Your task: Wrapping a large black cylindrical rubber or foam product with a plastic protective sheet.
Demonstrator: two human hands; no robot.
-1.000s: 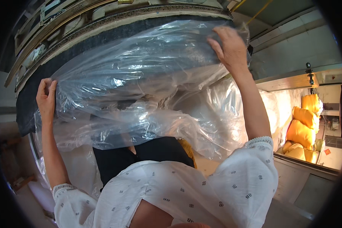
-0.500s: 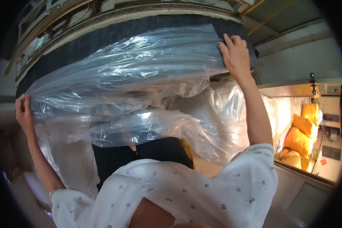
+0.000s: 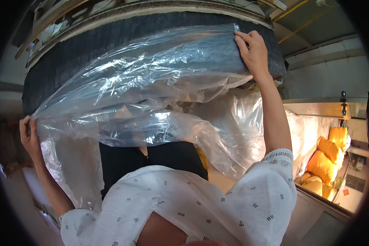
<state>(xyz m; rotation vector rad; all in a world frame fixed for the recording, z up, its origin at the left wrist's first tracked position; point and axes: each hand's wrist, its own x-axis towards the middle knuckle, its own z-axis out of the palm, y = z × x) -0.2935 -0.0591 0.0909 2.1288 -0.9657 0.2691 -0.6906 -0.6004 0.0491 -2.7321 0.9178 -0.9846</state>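
Observation:
A wide sheet of clear plastic film (image 3: 151, 65) stretches between my two hands, creased and shiny, over a dark cloth-like work surface (image 3: 65, 74). My left hand (image 3: 29, 133) is closed on the film's left end, low at the surface's near left corner. At the far right, my right hand (image 3: 252, 51) pinches the film's upper corner between thumb and fingers. More of the film hangs in loose folds across my lap and down toward the floor.
Behind the dark surface runs a long machine frame with wooden bars (image 3: 53, 26). To the right are a wooden ledge (image 3: 315, 107) with a black fitting and several stacked yellow bundles (image 3: 326, 160). Crumpled clear film also lies beneath the surface's near edge.
My left hand has lowered, and the film's left end has come down with it, baring more dark surface. My right hand has moved slightly up, now pinching the film's corner.

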